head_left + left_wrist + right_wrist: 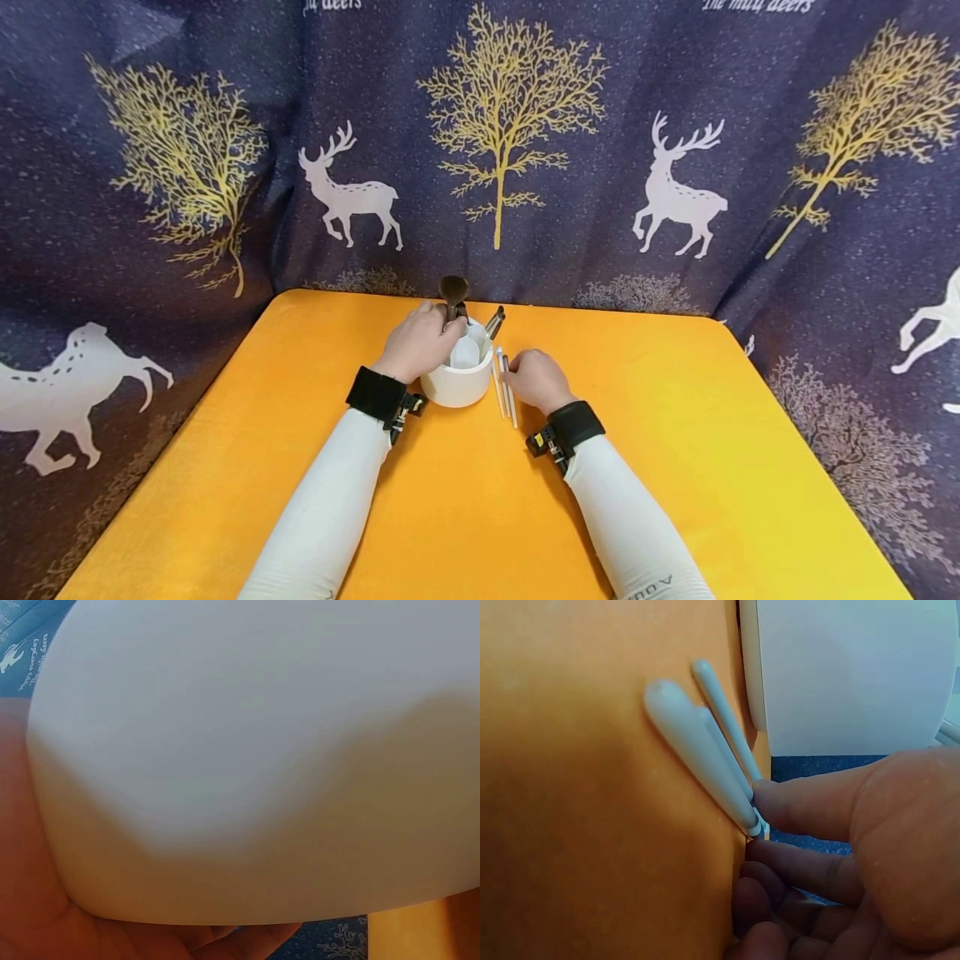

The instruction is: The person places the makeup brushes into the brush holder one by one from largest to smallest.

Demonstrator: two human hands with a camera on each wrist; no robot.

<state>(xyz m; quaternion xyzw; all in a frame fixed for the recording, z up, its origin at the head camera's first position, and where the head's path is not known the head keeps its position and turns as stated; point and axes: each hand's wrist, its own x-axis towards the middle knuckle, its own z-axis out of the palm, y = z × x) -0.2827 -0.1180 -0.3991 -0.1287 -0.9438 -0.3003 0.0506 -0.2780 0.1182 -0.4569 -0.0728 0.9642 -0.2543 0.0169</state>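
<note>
My left hand [422, 342] grips the rim of a round white brush holder [456, 390], with the thumb over its top. In the left wrist view the holder's wall [225, 750] nearly fills the picture, with palm and fingers along its edge. A large dark fluffy makeup brush [453, 289] and smaller brushes [496, 320] stand in the holder. To the holder's right, my right hand [537, 380] pinches a pale-handled makeup brush [697, 754] near its ferrule between thumb and forefinger. Two slimmer brush handles [727, 716] lie close beside it on the table.
The table has an orange cover [465, 517]. Behind it and at both sides hangs a dark blue curtain [540, 275] printed with white deer and golden trees, its lower edge close behind the holder.
</note>
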